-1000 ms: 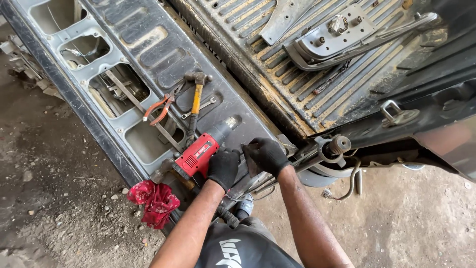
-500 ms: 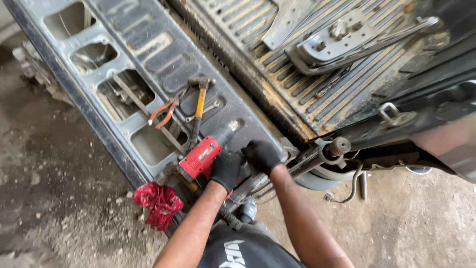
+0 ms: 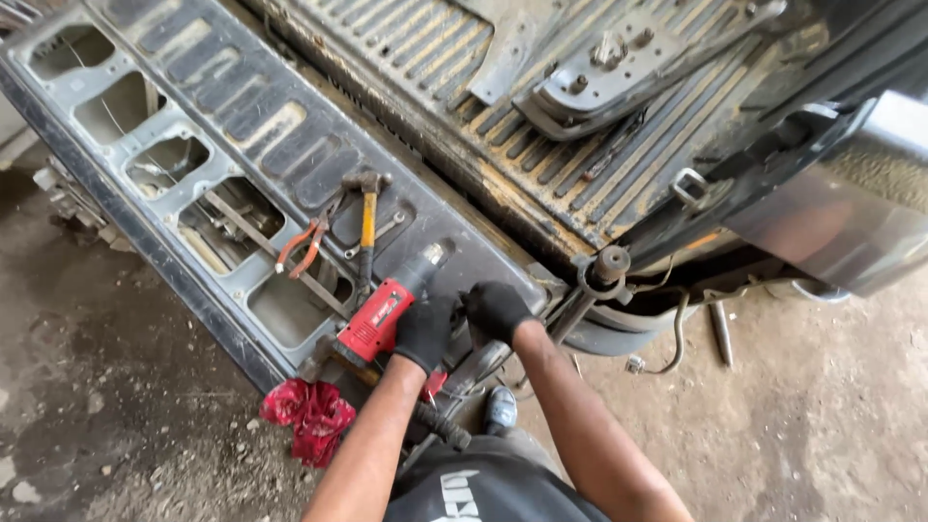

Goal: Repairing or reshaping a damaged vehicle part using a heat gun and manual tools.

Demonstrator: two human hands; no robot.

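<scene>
Black-gloved left hand is gripping a red power tool on the lowered tailgate; right hand is closing on the hinge corner w/ fastener work underway; steady alignment probably needed next.

1. The power tool lies on the tailgate, just left of the left hand fingers.
2. The right hand sits just right of those fingers.
3. The hammer and pliers lie beyond the fingers, up-left.
4. The rag lies on the ground, below-left.
</scene>
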